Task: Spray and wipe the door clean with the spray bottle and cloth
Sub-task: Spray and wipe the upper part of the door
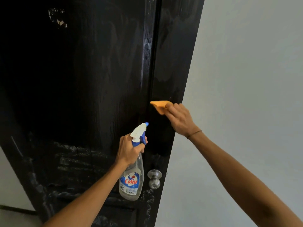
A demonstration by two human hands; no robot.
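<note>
A tall black wooden door [91,82] fills the left and middle of the head view. My left hand [129,149] grips the neck of a clear spray bottle [132,181] with a white and blue trigger head, its nozzle pointing up at the door. My right hand [179,118] holds a folded orange cloth [159,105] and presses it against the door's right stile, above the knob. Faint wipe streaks show on the upper door. White smears cover its lower panel.
A round metal door knob [154,178] sticks out of the door just right of the bottle. A pale grey wall [246,79] stands to the right of the door's edge. Chipped pale marks [58,18] sit near the door's top left.
</note>
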